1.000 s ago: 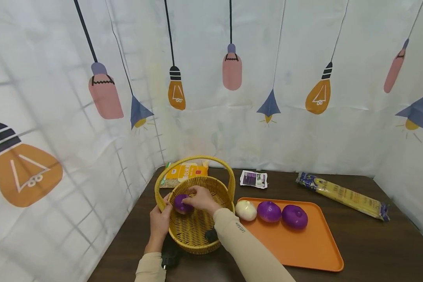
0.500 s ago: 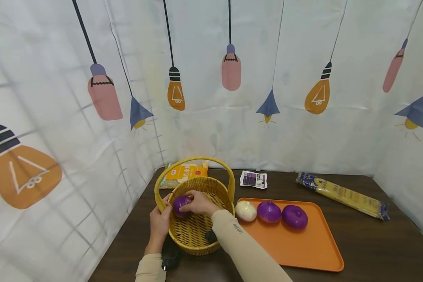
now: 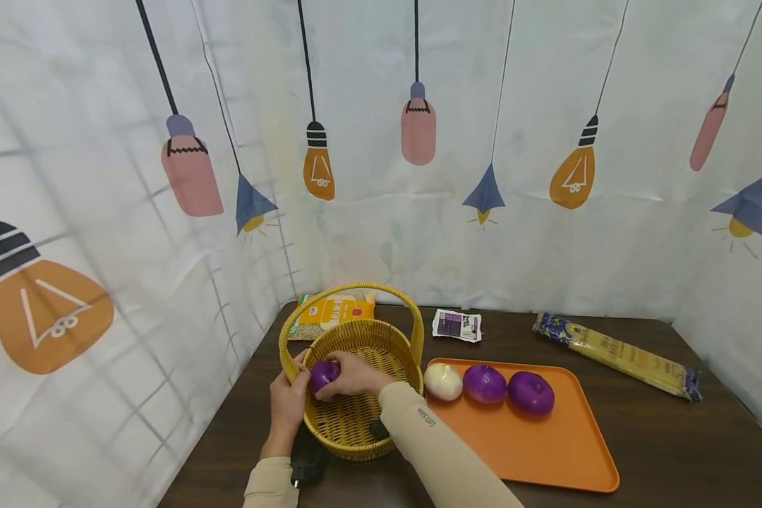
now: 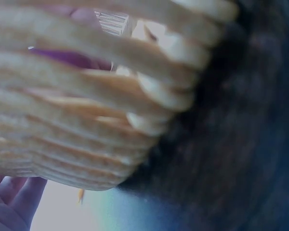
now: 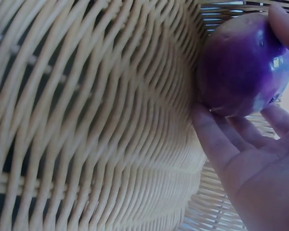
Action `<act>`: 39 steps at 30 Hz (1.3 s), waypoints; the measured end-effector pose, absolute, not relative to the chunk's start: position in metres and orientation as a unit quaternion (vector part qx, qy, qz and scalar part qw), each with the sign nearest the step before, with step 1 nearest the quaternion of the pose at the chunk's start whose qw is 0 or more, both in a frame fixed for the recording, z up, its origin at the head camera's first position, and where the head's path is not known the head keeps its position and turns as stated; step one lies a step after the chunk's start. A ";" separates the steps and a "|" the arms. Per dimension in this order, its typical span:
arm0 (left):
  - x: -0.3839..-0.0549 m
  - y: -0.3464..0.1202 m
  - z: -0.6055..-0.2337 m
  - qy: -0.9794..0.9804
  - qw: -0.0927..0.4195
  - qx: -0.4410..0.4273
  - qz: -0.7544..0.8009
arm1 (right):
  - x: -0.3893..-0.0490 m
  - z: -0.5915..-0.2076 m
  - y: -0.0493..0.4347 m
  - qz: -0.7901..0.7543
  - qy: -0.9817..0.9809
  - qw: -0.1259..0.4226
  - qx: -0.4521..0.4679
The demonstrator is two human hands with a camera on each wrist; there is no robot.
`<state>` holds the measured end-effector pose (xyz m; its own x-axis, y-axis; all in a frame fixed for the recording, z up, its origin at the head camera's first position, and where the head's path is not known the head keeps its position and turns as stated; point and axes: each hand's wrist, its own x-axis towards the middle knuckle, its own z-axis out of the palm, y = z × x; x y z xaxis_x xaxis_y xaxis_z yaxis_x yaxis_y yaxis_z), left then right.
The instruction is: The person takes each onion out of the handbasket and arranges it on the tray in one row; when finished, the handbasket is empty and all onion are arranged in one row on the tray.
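Observation:
A yellow wicker basket (image 3: 343, 427) with a tall arched handle stands on the table, tipped so that its inside shows. My left hand (image 3: 287, 400) grips its left rim near the foot of the handle. Inside, against the left wall, sits a purple onion (image 3: 322, 376). My right hand (image 3: 354, 374) reaches in and holds this onion, thumb on one side and fingers on the other. In the right wrist view the onion (image 5: 243, 67) looks smooth and shiny, close to the woven wall. Blurred wicker of the basket (image 4: 72, 115) fills much of the left wrist view.
To the right lies an orange tray (image 3: 533, 451) bearing a white onion (image 3: 443, 382) and two purple onions (image 3: 485, 384). Behind the basket is a yellow food bag (image 3: 336, 314). A small white-and-purple packet (image 3: 457, 324) and a long noodle pack (image 3: 619, 355) lie farther back.
My right hand has moved down and slightly left, its fingers now farther round the purple onion. The onion has shifted a little toward the left wall. My left hand stays on the basket.

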<state>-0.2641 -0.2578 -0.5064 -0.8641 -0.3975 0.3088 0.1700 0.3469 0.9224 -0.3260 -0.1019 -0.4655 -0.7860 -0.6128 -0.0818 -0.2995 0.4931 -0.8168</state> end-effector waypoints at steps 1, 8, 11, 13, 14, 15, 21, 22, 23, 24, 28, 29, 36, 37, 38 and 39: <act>-0.264 -0.257 -0.506 -0.782 0.250 0.073 -0.566 | -0.325 -0.465 -0.102 -0.425 0.844 0.186 -0.269; -0.264 -0.257 -0.506 -0.787 0.253 0.080 -0.558 | -0.323 -0.455 -0.096 -0.420 0.846 0.194 -0.266; -0.265 -0.257 -0.507 -0.788 0.259 0.084 -0.553 | -0.323 -0.447 -0.092 -0.414 0.851 0.186 -0.264; -0.265 -0.257 -0.508 -0.789 0.261 0.087 -0.550 | -0.322 -0.443 -0.090 -0.410 0.854 0.181 -0.264; -0.266 -0.257 -0.509 -0.790 0.260 0.089 -0.548 | -0.321 -0.440 -0.089 -0.408 0.856 0.178 -0.264; -0.266 -0.257 -0.509 -0.791 0.260 0.091 -0.547 | -0.320 -0.438 -0.088 -0.405 0.857 0.174 -0.266; -0.267 -0.258 -0.509 -0.794 0.258 0.096 -0.542 | -0.313 -0.425 -0.081 -0.392 0.862 0.162 -0.277; -0.267 -0.258 -0.508 -0.794 0.258 0.096 -0.542 | -0.311 -0.422 -0.079 -0.390 0.862 0.162 -0.279; -0.267 -0.258 -0.508 -0.795 0.258 0.096 -0.541 | -0.310 -0.421 -0.078 -0.389 0.863 0.161 -0.280; -0.267 -0.258 -0.508 -0.795 0.258 0.096 -0.541 | -0.309 -0.419 -0.077 -0.387 0.863 0.159 -0.283; -0.267 -0.259 -0.507 -0.796 0.257 0.097 -0.539 | -0.305 -0.415 -0.072 -0.386 0.863 0.148 -0.292; -0.267 -0.259 -0.507 -0.797 0.256 0.097 -0.539 | -0.303 -0.414 -0.071 -0.388 0.861 0.144 -0.296; -0.268 -0.260 -0.509 -0.802 0.254 0.096 -0.532 | -0.293 -0.414 -0.057 -0.400 0.852 0.128 -0.312; -0.268 -0.260 -0.509 -0.801 0.256 0.096 -0.533 | -0.292 -0.415 -0.055 -0.402 0.851 0.127 -0.312; -0.268 -0.260 -0.510 -0.800 0.256 0.097 -0.534 | -0.291 -0.415 -0.053 -0.405 0.851 0.126 -0.310; -0.268 -0.260 -0.509 -0.800 0.254 0.099 -0.534 | -0.290 -0.416 -0.050 -0.411 0.849 0.127 -0.306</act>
